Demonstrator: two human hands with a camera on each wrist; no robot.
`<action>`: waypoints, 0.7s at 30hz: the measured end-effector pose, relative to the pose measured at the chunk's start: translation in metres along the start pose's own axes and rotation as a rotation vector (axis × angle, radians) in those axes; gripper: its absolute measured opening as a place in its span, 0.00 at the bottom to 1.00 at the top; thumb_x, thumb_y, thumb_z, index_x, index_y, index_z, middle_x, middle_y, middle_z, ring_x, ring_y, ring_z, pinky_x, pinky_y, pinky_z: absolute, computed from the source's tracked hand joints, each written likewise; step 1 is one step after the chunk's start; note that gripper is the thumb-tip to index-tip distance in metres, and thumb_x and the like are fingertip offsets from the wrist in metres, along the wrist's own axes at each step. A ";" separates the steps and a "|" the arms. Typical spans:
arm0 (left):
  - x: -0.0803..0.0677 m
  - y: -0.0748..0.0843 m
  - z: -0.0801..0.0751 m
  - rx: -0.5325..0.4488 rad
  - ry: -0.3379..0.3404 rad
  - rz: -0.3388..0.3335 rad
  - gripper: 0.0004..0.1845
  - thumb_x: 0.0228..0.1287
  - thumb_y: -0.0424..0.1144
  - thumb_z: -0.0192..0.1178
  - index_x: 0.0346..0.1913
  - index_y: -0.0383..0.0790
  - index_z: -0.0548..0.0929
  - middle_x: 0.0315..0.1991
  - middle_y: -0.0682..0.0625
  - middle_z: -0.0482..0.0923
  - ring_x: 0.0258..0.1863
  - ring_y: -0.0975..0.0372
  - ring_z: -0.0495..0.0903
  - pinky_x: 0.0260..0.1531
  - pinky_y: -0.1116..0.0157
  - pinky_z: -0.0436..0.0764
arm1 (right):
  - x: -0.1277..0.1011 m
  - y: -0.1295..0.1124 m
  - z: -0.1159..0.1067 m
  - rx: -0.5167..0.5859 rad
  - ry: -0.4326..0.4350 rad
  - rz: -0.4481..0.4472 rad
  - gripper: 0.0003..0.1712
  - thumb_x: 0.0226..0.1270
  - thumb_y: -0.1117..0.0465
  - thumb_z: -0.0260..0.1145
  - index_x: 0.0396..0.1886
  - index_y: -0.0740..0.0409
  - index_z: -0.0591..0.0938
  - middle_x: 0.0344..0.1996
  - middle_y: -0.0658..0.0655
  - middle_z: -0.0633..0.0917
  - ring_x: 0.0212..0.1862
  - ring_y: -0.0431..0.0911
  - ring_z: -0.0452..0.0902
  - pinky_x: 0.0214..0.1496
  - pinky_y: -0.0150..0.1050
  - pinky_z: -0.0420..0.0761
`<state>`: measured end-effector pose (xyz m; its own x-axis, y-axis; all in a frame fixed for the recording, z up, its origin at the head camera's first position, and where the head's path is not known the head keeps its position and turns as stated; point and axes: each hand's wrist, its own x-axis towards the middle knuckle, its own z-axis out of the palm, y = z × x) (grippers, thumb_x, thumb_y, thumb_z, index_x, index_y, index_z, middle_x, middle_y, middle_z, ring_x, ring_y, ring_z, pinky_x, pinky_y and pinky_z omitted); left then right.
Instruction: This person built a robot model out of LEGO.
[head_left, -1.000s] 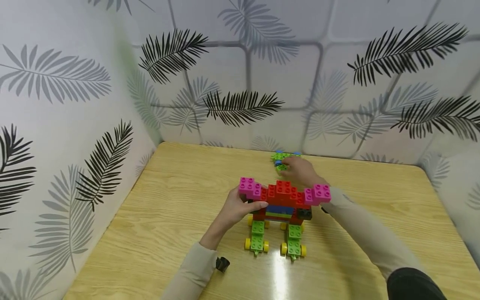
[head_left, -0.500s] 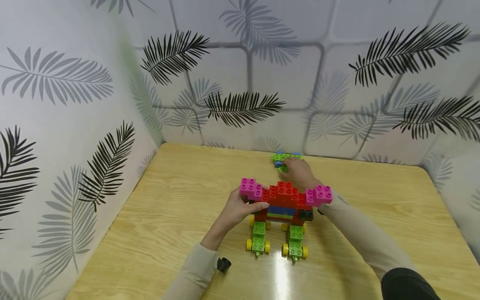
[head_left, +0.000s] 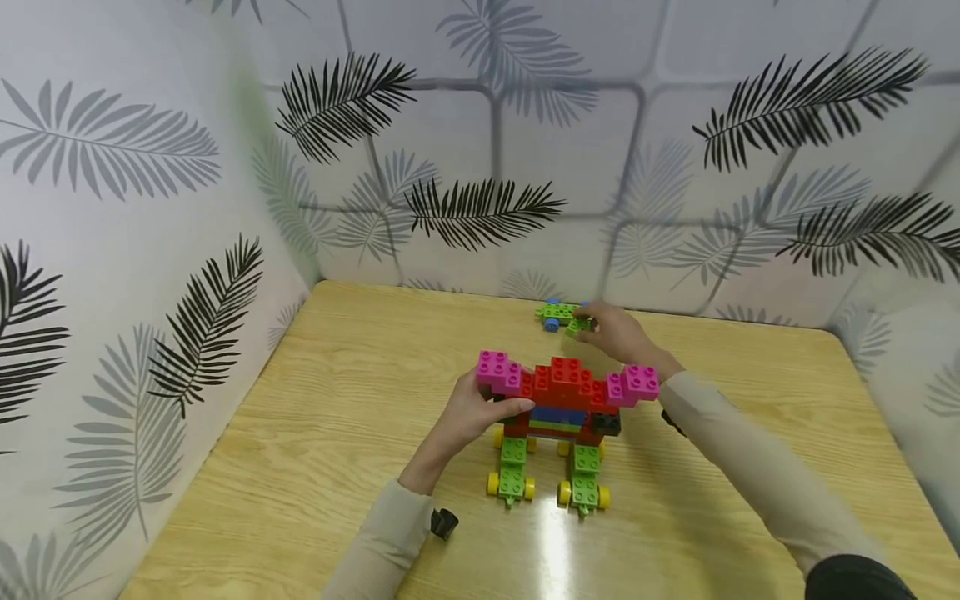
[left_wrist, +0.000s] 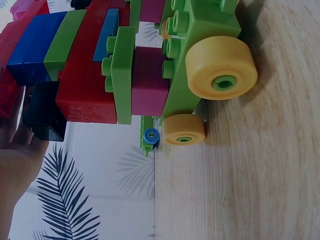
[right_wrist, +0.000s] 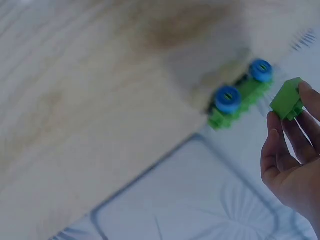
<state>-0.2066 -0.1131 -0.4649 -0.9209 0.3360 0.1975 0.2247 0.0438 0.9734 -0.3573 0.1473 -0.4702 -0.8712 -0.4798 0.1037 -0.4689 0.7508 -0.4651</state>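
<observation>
A large building-block figure, with pink, red, blue and green bricks, stands upright on green bases with yellow wheels. My left hand grips its left side, thumb in front and the other fingers mostly hidden behind it. Towards the back of the table my right hand pinches a small green brick between thumb and fingers. Close by stands a green block car with blue wheels; in the right wrist view the brick appears apart from it. The left wrist view shows a black brick near the left fingers.
The wooden table ends at a back wall covered in leaf print, with a second wall along the left. The car is near the table's back edge.
My right hand has shifted slightly to the right along the car, and the green brick has moved with it. The left hand still holds the figure in the same place.
</observation>
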 end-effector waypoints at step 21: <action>0.002 0.001 0.001 -0.020 -0.015 -0.008 0.23 0.59 0.35 0.68 0.55 0.37 0.74 0.47 0.43 0.79 0.41 0.58 0.79 0.40 0.64 0.80 | -0.082 -0.135 -0.122 -0.003 0.028 -0.440 0.23 0.59 0.62 0.72 0.55 0.56 0.82 0.46 0.51 0.85 0.40 0.41 0.81 0.40 0.40 0.81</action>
<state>-0.2076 -0.1111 -0.4638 -0.9179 0.3495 0.1881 0.2109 0.0279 0.9771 -0.2403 0.1410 -0.3089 -0.5917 -0.7420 0.3153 -0.7967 0.4785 -0.3691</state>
